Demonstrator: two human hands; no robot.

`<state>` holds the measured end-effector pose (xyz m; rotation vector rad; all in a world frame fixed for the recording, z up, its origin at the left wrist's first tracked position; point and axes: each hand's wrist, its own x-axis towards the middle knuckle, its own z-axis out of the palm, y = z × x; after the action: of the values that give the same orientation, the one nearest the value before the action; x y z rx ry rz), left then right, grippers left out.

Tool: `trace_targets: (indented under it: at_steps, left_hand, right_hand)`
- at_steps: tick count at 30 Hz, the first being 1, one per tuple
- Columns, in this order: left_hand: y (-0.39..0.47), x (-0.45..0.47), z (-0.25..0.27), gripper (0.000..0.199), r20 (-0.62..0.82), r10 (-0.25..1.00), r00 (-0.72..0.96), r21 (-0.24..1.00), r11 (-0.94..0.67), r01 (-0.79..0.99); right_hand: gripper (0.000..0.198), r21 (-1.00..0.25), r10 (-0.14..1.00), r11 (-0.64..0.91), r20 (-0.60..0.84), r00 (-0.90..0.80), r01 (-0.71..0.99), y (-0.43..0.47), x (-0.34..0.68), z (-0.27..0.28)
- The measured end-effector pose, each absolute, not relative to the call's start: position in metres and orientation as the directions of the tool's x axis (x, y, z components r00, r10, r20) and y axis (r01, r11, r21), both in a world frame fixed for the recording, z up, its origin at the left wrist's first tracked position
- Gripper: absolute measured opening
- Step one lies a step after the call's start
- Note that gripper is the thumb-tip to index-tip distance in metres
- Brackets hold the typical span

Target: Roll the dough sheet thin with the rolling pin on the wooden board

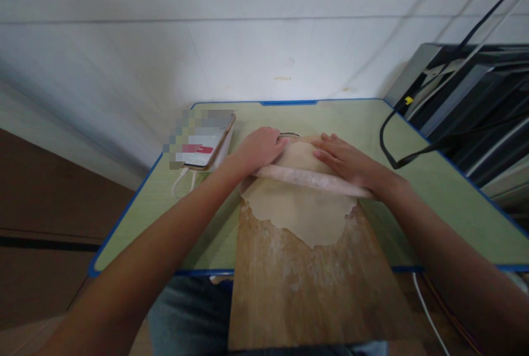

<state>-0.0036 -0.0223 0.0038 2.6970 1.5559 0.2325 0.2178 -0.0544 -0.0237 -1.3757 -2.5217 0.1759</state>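
A pale, thin sheet of dough [297,207] with a ragged near edge lies over the far half of a wooden board [306,301]. Across it rests a floury rolling pin [309,177], its ends beneath my wrists. My left hand [264,149] reaches over the pin's left end, the back of the hand up, fingers slightly bent and partly hidden at the far dough. On the right, my right hand [343,160] lies flat past the pin with fingers stretched out, touching the dough. Neither hand's fingers wrap round the pin.
A phone [206,144] leans on the left of the green table [433,218], a white cable [177,182] at its base. Dark flat items [475,91] stand at the right, with a black cable [388,146] hanging in front. A white wall [264,58] rises behind.
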Motion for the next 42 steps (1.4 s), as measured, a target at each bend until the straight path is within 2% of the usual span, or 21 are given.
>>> trace_targets:
  at_steps: [7, 10, 16, 20, 28, 42]
  left_hand:
    - [-0.018, -0.004, -0.005, 0.046, 0.041, 0.794, 0.607, 0.040, -0.608, 0.793]
    - [-0.021, -0.005, -0.007, 0.051, -0.028, 0.825, 0.565, 0.041, -0.564, 0.825]
    - [-0.036, -0.005, 0.001, 0.057, -0.186, 0.845, 0.502, 0.055, -0.501, 0.864]
    - [-0.042, -0.006, 0.005, 0.058, -0.234, 0.837, 0.495, 0.070, -0.493, 0.867]
    - [-0.056, -0.011, 0.004, 0.059, -0.206, 0.815, 0.542, 0.084, -0.537, 0.839]
    - [-0.093, -0.023, 0.006, 0.053, -0.099, 0.768, 0.633, 0.020, -0.634, 0.773]
  right_hand:
    - [0.057, -0.217, 0.844, 0.535, 0.092, -0.529, 0.816, -0.059, 0.219, -0.030]
    - [0.053, -0.197, 0.831, 0.555, 0.083, -0.550, 0.808, -0.066, 0.217, -0.031]
    - [0.054, -0.236, 0.868, 0.493, 0.062, -0.493, 0.838, -0.085, 0.210, -0.023]
    - [0.056, -0.260, 0.875, 0.473, 0.023, -0.484, 0.842, -0.094, 0.205, -0.019]
    - [0.055, -0.264, 0.832, 0.545, 0.052, -0.553, 0.796, -0.110, 0.201, -0.016]
    - [0.051, -0.235, 0.791, 0.610, 0.126, -0.599, 0.756, -0.138, 0.190, -0.011]
